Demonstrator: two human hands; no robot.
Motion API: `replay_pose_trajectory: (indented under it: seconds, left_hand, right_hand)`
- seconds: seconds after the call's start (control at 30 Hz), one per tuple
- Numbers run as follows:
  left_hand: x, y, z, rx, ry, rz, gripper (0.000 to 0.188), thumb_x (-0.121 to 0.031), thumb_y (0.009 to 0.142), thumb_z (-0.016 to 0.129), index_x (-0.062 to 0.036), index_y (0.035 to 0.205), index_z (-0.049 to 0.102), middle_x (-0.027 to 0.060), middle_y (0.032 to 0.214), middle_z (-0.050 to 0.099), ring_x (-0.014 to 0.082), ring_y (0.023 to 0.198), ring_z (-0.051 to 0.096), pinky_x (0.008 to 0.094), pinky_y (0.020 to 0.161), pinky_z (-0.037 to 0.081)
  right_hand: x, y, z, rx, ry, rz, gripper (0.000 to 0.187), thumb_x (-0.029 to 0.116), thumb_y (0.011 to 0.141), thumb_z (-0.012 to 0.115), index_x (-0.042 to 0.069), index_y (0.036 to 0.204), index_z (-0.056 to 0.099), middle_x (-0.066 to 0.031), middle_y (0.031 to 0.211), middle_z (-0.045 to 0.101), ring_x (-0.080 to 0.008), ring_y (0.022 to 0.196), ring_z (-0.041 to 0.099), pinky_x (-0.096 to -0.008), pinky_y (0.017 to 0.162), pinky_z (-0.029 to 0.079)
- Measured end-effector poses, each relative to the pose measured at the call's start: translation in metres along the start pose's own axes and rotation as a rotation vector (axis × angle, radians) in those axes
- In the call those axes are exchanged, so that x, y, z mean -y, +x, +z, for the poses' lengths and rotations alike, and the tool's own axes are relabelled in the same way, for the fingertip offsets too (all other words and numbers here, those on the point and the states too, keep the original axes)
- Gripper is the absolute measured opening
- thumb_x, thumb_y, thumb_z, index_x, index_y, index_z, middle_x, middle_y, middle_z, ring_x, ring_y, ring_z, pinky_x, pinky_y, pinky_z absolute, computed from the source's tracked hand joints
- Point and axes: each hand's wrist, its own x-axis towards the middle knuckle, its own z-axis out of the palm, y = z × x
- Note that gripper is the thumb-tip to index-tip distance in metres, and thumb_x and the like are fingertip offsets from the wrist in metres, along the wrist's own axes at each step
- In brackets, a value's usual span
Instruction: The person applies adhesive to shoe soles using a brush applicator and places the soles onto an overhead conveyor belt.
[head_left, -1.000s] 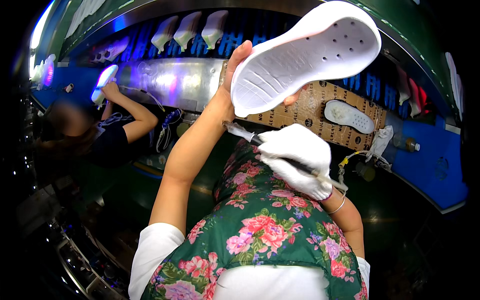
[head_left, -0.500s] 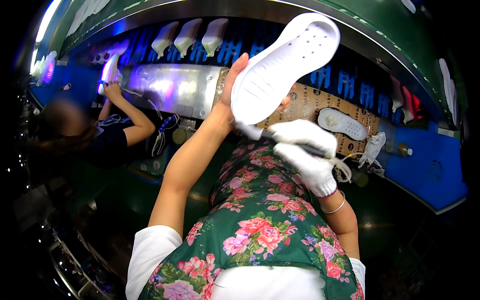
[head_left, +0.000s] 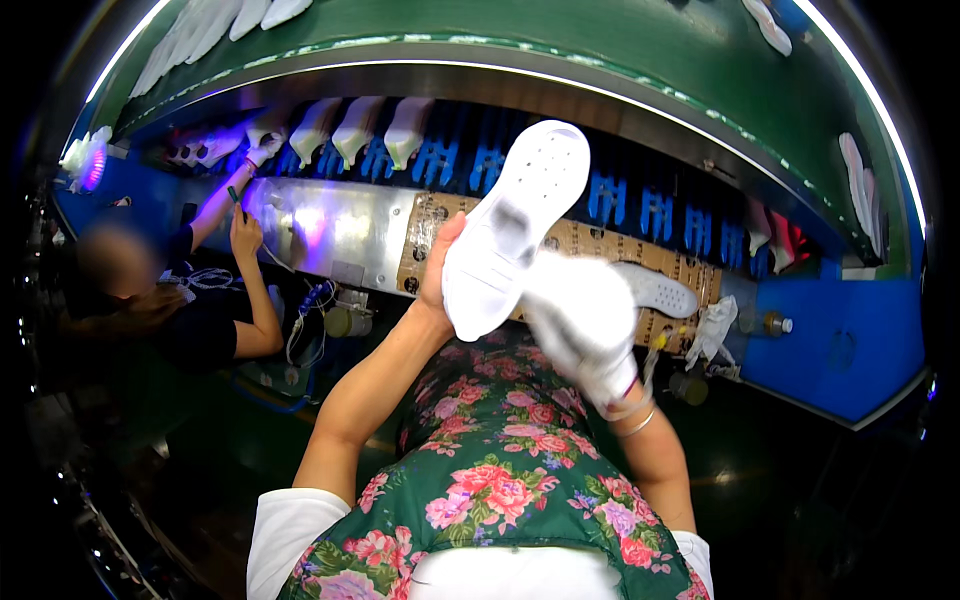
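My bare left hand [head_left: 442, 262] grips a white shoe sole [head_left: 545, 170] along its left edge and holds it up, with the perforated end away from me. My right hand [head_left: 580, 310], in a white knitted glove, is smeared by motion beside the sole's right edge. Its fingers are closed around a brush, mostly hidden by the glove. The brush's blurred grey head [head_left: 513, 228] lies over the middle of the sole. Another light grey sole [head_left: 660, 291] rests on the cardboard-covered bench [head_left: 425, 240], behind my right hand.
Blue rack holders [head_left: 655, 215] line the bench's back, some carrying pale shoe forms [head_left: 357, 130]. At right are a crumpled white cloth [head_left: 712, 325], a bottle [head_left: 775, 323] and a blue panel [head_left: 840, 340]. On the left, a co-worker [head_left: 200, 290] reaches to the rack.
The sole has come lower and nearer to me. My right hand has risen, taking the brush from the sole's near end to its middle. The co-worker's one arm now reaches to the rack.
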Motion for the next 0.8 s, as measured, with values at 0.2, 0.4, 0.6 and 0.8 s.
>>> replay_pose_trajectory:
  seconds: [0.2,0.4,0.6,0.8]
  left_hand:
    - [-0.021,-0.002,-0.014,0.371,0.263,0.022,0.098,-0.073,0.085,0.052,-0.0018,0.149,0.035,0.0287,0.121,0.056,0.0357,0.098,0.063,0.0474,0.082,0.055]
    - [-0.037,-0.003,-0.018,0.376,0.441,0.117,0.103,-0.075,0.078,0.056,-0.0004,0.147,0.038,0.0294,0.123,0.056,0.0371,0.102,0.063,0.0451,0.082,0.057]
    - [-0.047,-0.014,-0.011,0.316,0.504,0.200,0.110,-0.079,0.076,0.056,0.0006,0.148,0.036,0.0278,0.126,0.055,0.0357,0.103,0.063,0.0436,0.080,0.055]
    - [-0.055,-0.025,-0.005,0.362,0.399,0.196,0.115,-0.088,0.077,0.049,-0.0002,0.150,0.034,0.0274,0.127,0.055,0.0358,0.106,0.062,0.0455,0.085,0.056]
  right_hand:
    - [0.017,0.002,-0.014,0.049,0.566,0.315,0.024,0.001,0.076,0.079,0.004,0.099,0.075,-0.0121,0.097,0.075,-0.0246,0.083,0.071,-0.0345,0.075,0.056]
    - [0.025,-0.013,-0.006,0.323,1.038,0.416,0.018,0.003,0.077,0.080,0.003,0.095,0.076,-0.0133,0.100,0.075,-0.0234,0.088,0.072,-0.0343,0.081,0.057]
    - [0.000,-0.031,-0.010,0.025,1.286,0.801,0.019,0.000,0.077,0.077,-0.005,0.095,0.074,-0.0193,0.101,0.073,-0.0243,0.087,0.071,-0.0337,0.080,0.056]
    - [-0.009,-0.059,0.004,-0.252,1.495,1.054,0.021,-0.005,0.080,0.068,-0.005,0.101,0.070,-0.0214,0.107,0.071,-0.0264,0.092,0.069,-0.0340,0.079,0.056]
